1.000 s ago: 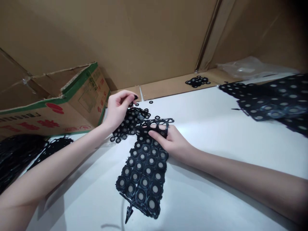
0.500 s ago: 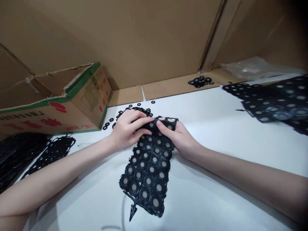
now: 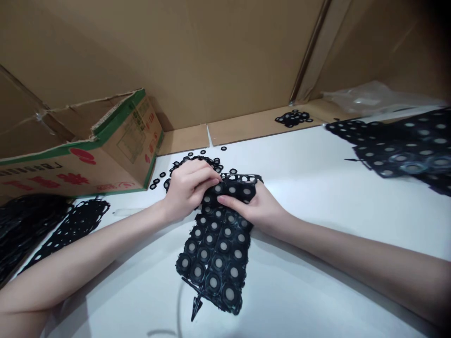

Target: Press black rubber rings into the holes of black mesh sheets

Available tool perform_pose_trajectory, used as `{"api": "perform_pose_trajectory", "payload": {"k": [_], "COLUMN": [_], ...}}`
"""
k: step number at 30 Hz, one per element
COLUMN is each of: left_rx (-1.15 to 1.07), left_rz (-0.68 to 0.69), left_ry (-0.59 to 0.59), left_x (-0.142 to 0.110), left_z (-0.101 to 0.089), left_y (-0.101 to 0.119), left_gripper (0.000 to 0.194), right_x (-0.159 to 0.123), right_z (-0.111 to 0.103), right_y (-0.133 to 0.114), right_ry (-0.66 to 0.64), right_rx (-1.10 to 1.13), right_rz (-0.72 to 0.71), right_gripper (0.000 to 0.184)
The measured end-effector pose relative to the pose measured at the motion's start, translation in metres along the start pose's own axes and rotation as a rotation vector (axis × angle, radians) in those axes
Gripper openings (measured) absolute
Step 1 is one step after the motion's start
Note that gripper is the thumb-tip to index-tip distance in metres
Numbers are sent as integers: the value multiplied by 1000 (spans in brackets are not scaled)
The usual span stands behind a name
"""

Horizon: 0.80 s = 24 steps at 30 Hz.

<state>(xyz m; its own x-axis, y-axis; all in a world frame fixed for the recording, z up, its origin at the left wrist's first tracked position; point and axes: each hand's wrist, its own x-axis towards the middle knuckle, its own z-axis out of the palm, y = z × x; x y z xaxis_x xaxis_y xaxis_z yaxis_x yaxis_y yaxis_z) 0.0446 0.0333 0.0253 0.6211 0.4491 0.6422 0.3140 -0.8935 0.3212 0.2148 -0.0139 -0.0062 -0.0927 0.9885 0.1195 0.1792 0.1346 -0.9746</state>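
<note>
A black rubber sheet (image 3: pixel 215 249) moulded with rows of round rings hangs toward me over the white table, with an arrow-shaped tab at its near end. My right hand (image 3: pixel 269 206) grips its right side, thumb laid across the top face and fingers hidden beneath. At the far left corner my left hand (image 3: pixel 192 190) pinches the sheet between thumb and fingers. Along the far edge runs a strip of open holes. Just beyond my left hand lies a pile of loose black rings (image 3: pixel 176 165), partly covered by that hand.
An open cardboard box (image 3: pixel 120 150) stands at the left. Black perforated sheet scraps (image 3: pixel 82 218) lie below it. More black ring sheets (image 3: pixel 405 150) rest at the right, near a clear plastic bag (image 3: pixel 377 98). A small ring heap (image 3: pixel 293 117) sits by the cardboard wall.
My right thumb has slid left and nearer across the sheet. The far edge now lies flatter, showing more open holes. My left fingers have drawn together, and a loose ring shows beyond the sheet.
</note>
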Motion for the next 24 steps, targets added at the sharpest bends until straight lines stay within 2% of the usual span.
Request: {"api": "perform_pose_trajectory", "payload": {"k": [3, 5, 10, 14, 18, 24], "left_rx": [77, 110, 117, 85, 31, 19], "left_rz": [118, 182, 245, 171, 64, -63], "left_ry": [9, 2, -123, -161, -136, -122], "left_x": [-1, -2, -6, -7, -6, -4], "left_z": [-2, -4, -4, -2, 0, 2], "left_y": [-2, -5, -16, -16, -9, 1], "left_gripper": [17, 25, 29, 20, 13, 17], "right_x": [1, 2, 2, 1, 1, 2], "right_z": [-2, -3, -4, -3, -3, -3], "right_y": [-2, -2, -4, -6, -4, -1], "right_ry": [49, 55, 21, -11, 19, 12], "right_rx": [66, 73, 51, -11, -103, -59], "right_rz": [25, 18, 33, 31, -18, -116], "right_gripper": [21, 20, 17, 19, 15, 13]}}
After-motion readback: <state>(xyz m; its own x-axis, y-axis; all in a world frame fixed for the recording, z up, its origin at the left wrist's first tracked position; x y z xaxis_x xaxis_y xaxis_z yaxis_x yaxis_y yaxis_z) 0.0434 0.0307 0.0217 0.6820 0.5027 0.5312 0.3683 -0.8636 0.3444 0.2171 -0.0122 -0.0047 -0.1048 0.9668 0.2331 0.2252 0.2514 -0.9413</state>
